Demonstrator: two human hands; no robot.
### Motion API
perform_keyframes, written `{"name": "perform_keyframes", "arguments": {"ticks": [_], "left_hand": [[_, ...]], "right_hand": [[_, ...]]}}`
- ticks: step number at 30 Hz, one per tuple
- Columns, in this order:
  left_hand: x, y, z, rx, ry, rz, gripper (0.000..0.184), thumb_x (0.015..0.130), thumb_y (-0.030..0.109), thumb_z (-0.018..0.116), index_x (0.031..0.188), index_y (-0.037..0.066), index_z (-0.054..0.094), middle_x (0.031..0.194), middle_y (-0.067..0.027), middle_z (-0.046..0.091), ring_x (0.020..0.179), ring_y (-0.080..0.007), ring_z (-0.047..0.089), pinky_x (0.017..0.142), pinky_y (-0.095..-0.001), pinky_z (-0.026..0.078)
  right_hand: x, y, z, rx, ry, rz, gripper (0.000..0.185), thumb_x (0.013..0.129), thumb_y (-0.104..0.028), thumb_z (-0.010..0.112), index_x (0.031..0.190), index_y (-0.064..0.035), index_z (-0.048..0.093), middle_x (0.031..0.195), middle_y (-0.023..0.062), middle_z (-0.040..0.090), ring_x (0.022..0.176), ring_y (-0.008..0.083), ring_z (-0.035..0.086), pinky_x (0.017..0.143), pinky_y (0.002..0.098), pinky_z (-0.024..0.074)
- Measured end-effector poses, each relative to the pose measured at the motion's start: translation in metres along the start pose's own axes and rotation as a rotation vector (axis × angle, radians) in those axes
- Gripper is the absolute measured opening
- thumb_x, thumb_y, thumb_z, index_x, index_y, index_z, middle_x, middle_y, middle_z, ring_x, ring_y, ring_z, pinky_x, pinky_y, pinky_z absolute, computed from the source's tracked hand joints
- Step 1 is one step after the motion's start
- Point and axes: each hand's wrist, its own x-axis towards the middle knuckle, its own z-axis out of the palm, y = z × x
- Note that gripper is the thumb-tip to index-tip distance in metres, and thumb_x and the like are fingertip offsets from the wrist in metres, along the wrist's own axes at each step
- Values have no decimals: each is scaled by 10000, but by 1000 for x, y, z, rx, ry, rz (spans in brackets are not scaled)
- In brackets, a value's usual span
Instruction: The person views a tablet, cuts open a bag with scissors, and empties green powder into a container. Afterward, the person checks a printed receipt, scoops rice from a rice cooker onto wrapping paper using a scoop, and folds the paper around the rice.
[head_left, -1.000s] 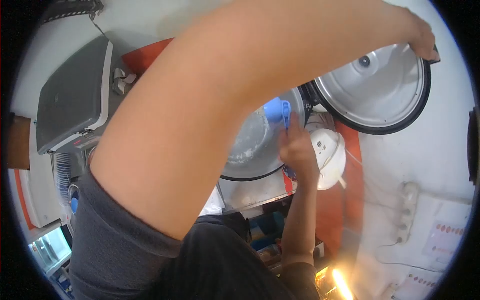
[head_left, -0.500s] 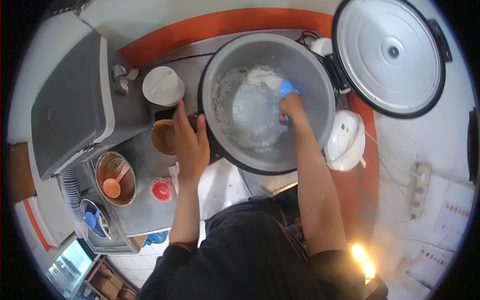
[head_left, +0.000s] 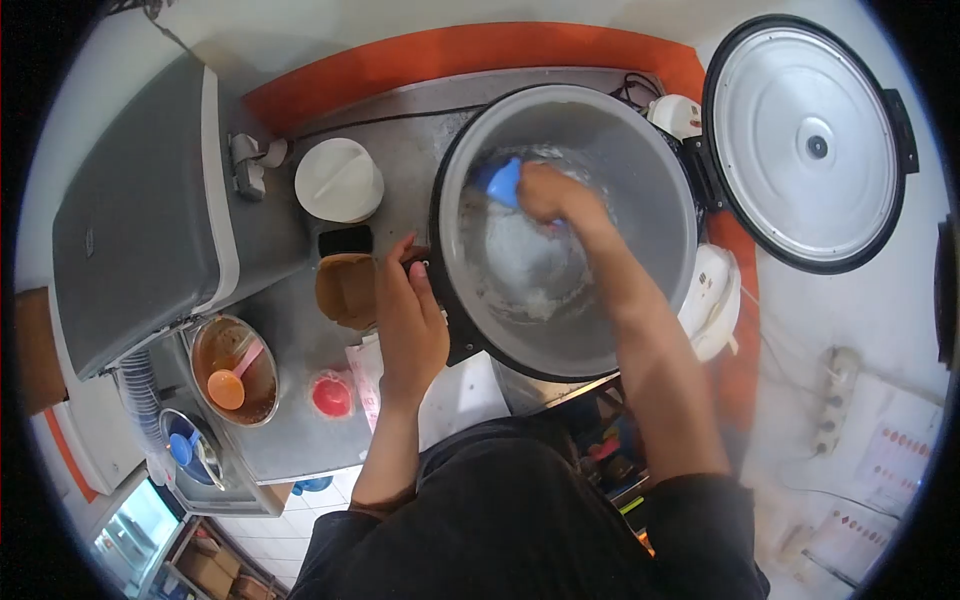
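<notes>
A big round rice cooker pot (head_left: 640, 300) stands on the counter, grey inside, with cloudy whitish liquid (head_left: 530, 255) and pale residue at the bottom. Inside it, my right hand (head_left: 548, 195) is closed around a blue scoop (head_left: 504, 183), whose full shape is hidden by the fingers and blurred. My left hand (head_left: 412, 320) is beside the pot's left outer wall, fingers stretched upward and thumb apart, close to the black side latch. Whether it touches the latch is unclear. The cooker's metal lid (head_left: 810, 150) is swung up at the right.
Left of the pot are a white tub (head_left: 338, 180), a brown paper-like container (head_left: 346, 290) and a red-topped cup (head_left: 332, 394). A metal bowl (head_left: 268, 385) holds an orange ladle (head_left: 226, 389). A grey box-shaped appliance (head_left: 140, 220) stands far left. A white appliance (head_left: 712, 300) sits right of the pot.
My right hand has moved the blue scoop leftward across the pot. My left hand stays near the pot's left side. The whole view has shifted slightly.
</notes>
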Motion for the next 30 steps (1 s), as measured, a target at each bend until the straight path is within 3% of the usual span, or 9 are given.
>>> {"name": "perform_keyframes", "arguments": {"ticks": [2,5,10,13,15,18,25,28,30], "left_hand": [[-2,0,0,33,26,28,356,1061,220,327,1296,-10,464,1218,-214,573,1152,-347,542,997,-417,388],[-1,-1,1,-17,35,16,339,1060,217,337,1280,0,477,1208,-207,584,1144,-338,553,992,-415,395],[0,-5,2,-8,47,36,336,1060,206,337,1276,-24,456,1174,-206,570,1116,-329,552,983,-396,400],[-3,-3,2,21,35,38,335,1061,208,337,1273,-19,462,1172,-203,571,1115,-328,552,987,-392,398],[-2,-2,3,29,20,28,335,1061,208,338,1274,-17,464,1174,-202,572,1116,-328,552,989,-391,398],[-3,-5,4,3,16,-2,347,1066,254,340,1276,23,490,1219,-182,587,1161,-307,550,999,-381,390],[2,-3,6,-32,23,-31,323,1062,198,335,1272,-3,477,1201,-190,573,1144,-301,550,1000,-374,394],[0,-2,5,-8,7,-22,322,1061,196,337,1270,-2,482,1210,-190,571,1147,-304,549,1000,-369,394],[0,1,5,-12,-1,-17,321,1060,194,340,1270,-2,484,1216,-190,570,1145,-305,550,998,-367,396]], "right_hand": [[-30,-30,18,-12,182,-80,395,774,-14,568,1164,37,600,920,278,662,949,416,656,834,478,516],[-54,-45,42,-22,103,-99,460,853,-56,544,1302,24,482,947,280,657,969,413,646,855,491,502],[-68,-8,5,24,-1,-164,430,931,-138,526,1340,-22,467,938,280,657,961,419,637,844,504,492],[-38,12,6,-32,341,-16,459,956,-190,516,1393,-71,444,901,263,659,937,421,637,813,514,493],[-24,3,18,-59,244,-336,482,978,-239,497,1433,-104,415,844,238,660,878,433,643,760,511,507],[-66,-6,31,-100,-2,-511,503,984,-268,492,1462,-145,393,825,226,655,837,416,652,728,498,519],[-123,17,-2,-445,-317,-487,485,959,-205,514,1439,-228,443,943,206,689,903,351,682,798,468,544],[-100,40,-17,-267,-107,-287,505,963,-201,503,1459,-185,411,932,221,685,880,367,681,788,486,540],[-70,62,-8,-138,284,-146,534,947,-158,490,1468,-110,384,923,231,681,846,382,681,773,517,532]]}}
